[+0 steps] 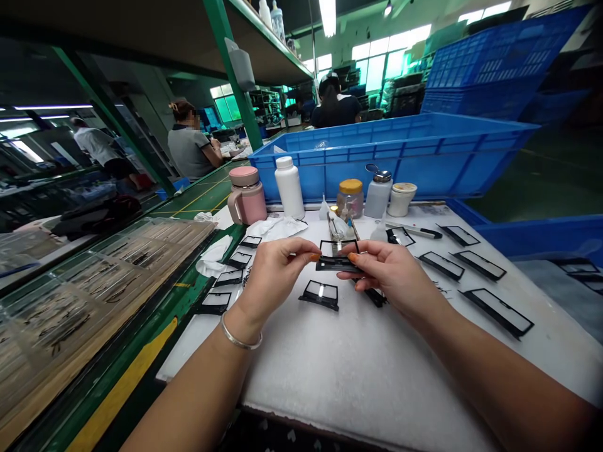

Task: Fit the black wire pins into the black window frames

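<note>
Both my hands hold one small black rectangular frame part (335, 258) a little above a white foam mat (348, 364). My left hand (273, 271) pinches its left end between thumb and fingers; a metal bangle sits on that wrist. My right hand (391, 271) pinches the right end, with orange-painted nails showing. Another black frame (320, 294) lies flat on the mat just below the held one. Part of a further black piece (375, 296) shows under my right hand.
Several more black frames lie at the left (229, 277) and right (497, 311) of the mat. Behind stand a pink mug (245, 196), white bottle (289, 187), jar (350, 197), dispenser (378, 191) and a blue crate (400, 154). Clear trays (94, 282) sit left. Other people work farther back.
</note>
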A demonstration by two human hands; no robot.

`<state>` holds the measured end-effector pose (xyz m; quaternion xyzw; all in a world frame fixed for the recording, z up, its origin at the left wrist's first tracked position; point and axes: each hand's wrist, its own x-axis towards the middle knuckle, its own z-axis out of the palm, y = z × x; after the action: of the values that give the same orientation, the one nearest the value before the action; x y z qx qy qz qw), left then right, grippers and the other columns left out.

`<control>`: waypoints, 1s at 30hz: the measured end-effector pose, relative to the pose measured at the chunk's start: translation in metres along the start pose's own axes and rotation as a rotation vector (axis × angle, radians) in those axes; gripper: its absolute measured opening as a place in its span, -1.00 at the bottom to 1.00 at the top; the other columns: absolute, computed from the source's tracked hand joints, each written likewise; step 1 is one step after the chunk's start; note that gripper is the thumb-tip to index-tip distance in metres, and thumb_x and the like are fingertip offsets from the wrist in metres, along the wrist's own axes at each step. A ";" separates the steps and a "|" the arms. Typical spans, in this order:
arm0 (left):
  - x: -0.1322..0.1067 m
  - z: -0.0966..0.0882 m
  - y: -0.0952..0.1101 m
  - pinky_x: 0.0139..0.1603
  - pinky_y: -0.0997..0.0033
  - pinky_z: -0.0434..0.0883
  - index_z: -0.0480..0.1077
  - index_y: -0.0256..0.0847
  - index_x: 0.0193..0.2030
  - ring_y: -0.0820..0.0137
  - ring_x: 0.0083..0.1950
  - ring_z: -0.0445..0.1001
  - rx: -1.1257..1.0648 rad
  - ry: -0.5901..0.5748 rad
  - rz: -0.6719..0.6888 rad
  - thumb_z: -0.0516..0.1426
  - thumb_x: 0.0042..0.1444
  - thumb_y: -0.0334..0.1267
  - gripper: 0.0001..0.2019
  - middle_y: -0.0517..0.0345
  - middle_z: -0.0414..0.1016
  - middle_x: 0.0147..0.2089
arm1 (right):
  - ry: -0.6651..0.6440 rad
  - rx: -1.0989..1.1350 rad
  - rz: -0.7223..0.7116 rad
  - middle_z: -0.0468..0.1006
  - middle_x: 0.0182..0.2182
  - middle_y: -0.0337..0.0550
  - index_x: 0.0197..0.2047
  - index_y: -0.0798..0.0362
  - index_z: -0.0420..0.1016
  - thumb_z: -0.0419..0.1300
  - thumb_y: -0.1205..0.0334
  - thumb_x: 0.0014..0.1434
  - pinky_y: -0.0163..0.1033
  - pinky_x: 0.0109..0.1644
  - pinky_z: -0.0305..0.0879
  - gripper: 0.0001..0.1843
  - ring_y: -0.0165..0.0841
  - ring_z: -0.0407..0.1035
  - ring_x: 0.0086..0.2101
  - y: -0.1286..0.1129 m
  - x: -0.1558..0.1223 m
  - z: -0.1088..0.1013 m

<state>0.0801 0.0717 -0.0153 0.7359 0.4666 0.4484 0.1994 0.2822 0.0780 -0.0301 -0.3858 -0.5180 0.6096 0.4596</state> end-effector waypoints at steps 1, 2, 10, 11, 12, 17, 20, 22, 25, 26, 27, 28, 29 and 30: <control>0.000 0.001 0.000 -0.24 0.52 0.38 0.55 -0.19 -0.29 0.48 -0.30 0.50 0.032 -0.006 0.021 0.20 0.15 -0.39 -0.92 0.26 0.56 -0.34 | 0.003 -0.001 0.003 0.56 -0.18 0.01 -0.16 0.19 0.50 0.16 0.39 0.28 -0.54 -0.54 0.39 -0.89 -0.24 0.56 -0.30 0.000 0.000 0.001; -0.001 0.002 0.001 -0.24 0.52 0.37 0.53 -0.19 -0.29 0.49 -0.30 0.49 0.061 -0.010 0.037 0.20 0.16 -0.39 -0.92 0.27 0.55 -0.34 | 0.007 -0.002 0.006 0.56 -0.19 0.01 -0.15 0.20 0.50 0.15 0.40 0.29 -0.54 -0.54 0.39 -0.89 -0.25 0.56 -0.30 0.000 -0.001 0.001; 0.000 0.004 0.002 -0.08 0.40 0.35 0.52 -0.17 -0.29 0.40 -0.15 0.45 0.131 0.021 0.098 0.21 0.16 -0.39 -0.94 0.24 0.53 -0.28 | 0.022 -0.015 0.023 0.57 -0.22 0.05 -0.14 0.21 0.50 0.16 0.41 0.29 -0.55 -0.54 0.39 -0.88 -0.22 0.56 -0.28 -0.002 -0.002 0.003; 0.000 0.004 0.001 -0.07 0.39 0.36 0.52 -0.17 -0.28 0.39 -0.14 0.46 0.099 0.022 0.081 0.22 0.15 -0.39 -0.94 0.23 0.54 -0.26 | 0.023 -0.010 0.026 0.57 -0.22 0.05 -0.14 0.21 0.50 0.16 0.40 0.29 -0.55 -0.54 0.39 -0.88 -0.22 0.56 -0.29 -0.002 -0.002 0.003; -0.001 0.004 0.000 -0.06 0.39 0.37 0.53 -0.16 -0.26 0.39 -0.13 0.47 0.061 0.022 0.060 0.23 0.14 -0.39 -0.93 0.22 0.55 -0.25 | 0.023 0.000 0.031 0.57 -0.22 0.06 -0.13 0.21 0.50 0.16 0.41 0.29 -0.55 -0.54 0.39 -0.89 -0.22 0.56 -0.29 -0.002 -0.002 0.002; -0.001 0.004 0.000 -0.03 0.40 0.42 0.55 -0.19 -0.21 0.38 -0.14 0.52 -0.118 0.034 -0.027 0.24 0.10 -0.42 -0.88 0.18 0.57 -0.22 | 0.019 0.047 0.072 0.57 -0.18 0.07 -0.12 0.20 0.49 0.15 0.42 0.30 -0.55 -0.52 0.41 -0.88 -0.22 0.56 -0.28 0.000 0.000 -0.001; 0.001 0.000 0.004 -0.11 0.44 0.44 0.56 -0.23 -0.27 0.40 -0.21 0.53 -0.188 0.056 -0.080 0.25 0.07 -0.42 -0.92 0.17 0.58 -0.27 | 0.033 0.082 0.099 0.56 -0.15 0.07 -0.10 0.20 0.51 0.14 0.44 0.29 -0.55 -0.54 0.40 -0.84 -0.23 0.56 -0.28 0.000 0.001 -0.001; 0.002 -0.002 0.006 -0.17 0.48 0.44 0.56 -0.24 -0.31 0.41 -0.24 0.53 -0.207 0.060 -0.102 0.25 0.07 -0.41 -0.94 0.17 0.58 -0.30 | 0.049 0.110 0.117 0.56 -0.15 0.06 -0.12 0.19 0.53 0.14 0.46 0.28 -0.55 -0.57 0.39 -0.84 -0.24 0.56 -0.30 -0.001 0.001 -0.001; 0.003 -0.004 0.008 -0.20 0.51 0.43 0.56 -0.24 -0.34 0.43 -0.25 0.52 -0.214 0.056 -0.104 0.25 0.06 -0.42 -0.95 0.19 0.58 -0.32 | 0.060 0.152 0.136 0.56 -0.16 0.03 -0.17 0.17 0.55 0.15 0.46 0.26 -0.55 -0.58 0.38 -0.85 -0.27 0.56 -0.32 -0.002 0.000 0.000; 0.003 -0.005 0.008 -0.20 0.51 0.43 0.55 -0.24 -0.35 0.43 -0.26 0.52 -0.215 0.055 -0.101 0.24 0.07 -0.42 -0.95 0.19 0.57 -0.32 | 0.058 0.167 0.140 0.55 -0.15 0.02 -0.17 0.17 0.56 0.16 0.46 0.25 -0.55 -0.58 0.38 -0.85 -0.27 0.55 -0.32 -0.003 0.000 0.000; 0.003 -0.005 0.008 -0.20 0.51 0.44 0.55 -0.24 -0.35 0.43 -0.26 0.52 -0.216 0.053 -0.099 0.24 0.07 -0.41 -0.95 0.19 0.57 -0.32 | 0.054 0.181 0.144 0.55 -0.15 0.01 -0.17 0.17 0.56 0.16 0.47 0.24 -0.55 -0.58 0.38 -0.84 -0.28 0.55 -0.32 -0.003 -0.001 0.000; 0.003 -0.005 0.008 -0.20 0.50 0.44 0.55 -0.24 -0.36 0.42 -0.25 0.52 -0.216 0.052 -0.099 0.24 0.07 -0.41 -0.95 0.18 0.57 -0.33 | 0.050 0.195 0.151 0.55 -0.15 0.02 -0.17 0.17 0.56 0.16 0.47 0.24 -0.55 -0.58 0.38 -0.84 -0.28 0.55 -0.32 -0.003 -0.001 0.001; 0.003 -0.005 0.008 -0.19 0.49 0.45 0.55 -0.24 -0.36 0.41 -0.25 0.52 -0.216 0.053 -0.099 0.24 0.07 -0.40 -0.96 0.17 0.57 -0.33 | 0.047 0.210 0.159 0.55 -0.15 0.02 -0.17 0.17 0.57 0.15 0.48 0.24 -0.55 -0.58 0.39 -0.83 -0.29 0.55 -0.33 -0.004 -0.001 0.000; 0.003 -0.005 0.008 -0.19 0.49 0.45 0.55 -0.24 -0.36 0.41 -0.25 0.52 -0.216 0.056 -0.101 0.24 0.06 -0.39 -0.96 0.17 0.57 -0.33 | 0.043 0.225 0.168 0.55 -0.15 0.02 -0.17 0.17 0.57 0.14 0.49 0.24 -0.55 -0.58 0.39 -0.82 -0.30 0.55 -0.33 -0.004 -0.001 0.000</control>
<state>0.0808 0.0698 -0.0057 0.6730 0.4572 0.5058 0.2868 0.2827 0.0771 -0.0262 -0.3869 -0.4025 0.6916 0.4582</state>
